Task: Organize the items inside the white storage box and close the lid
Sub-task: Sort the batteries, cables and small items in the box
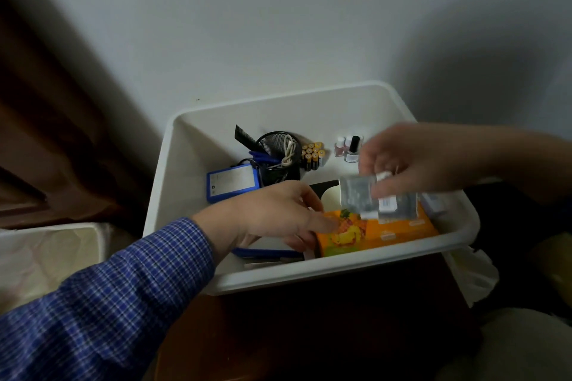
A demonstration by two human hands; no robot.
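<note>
Right hand (402,164) pinches a small flat silvery foil-and-clear plastic packet (365,198) by its top edge, held above the near right part of the open white plastic storage box (309,102). Packet looks light and floppy, probably slick; edge pinch is fine, but it will likely sag and slide off if laid on a slope.

Left hand (278,216), in a blue checked sleeve (123,288), rests fingers on the end of the orange fruit-print carton (371,232) lying flat at the box's near right. Whether it grips or only touches it, cannot tell. Carton reads as stiff card, light; take it across the short sides.

Against the box's far wall: black mesh pen cup (278,155) with a coiled white cable and a comb, a cluster of yellow-tipped batteries (313,155), three small nail-polish bottles (348,147), which are glass and fragile. A blue-edged flat device (232,182) lies left of the cup. No lid is visible.
</note>
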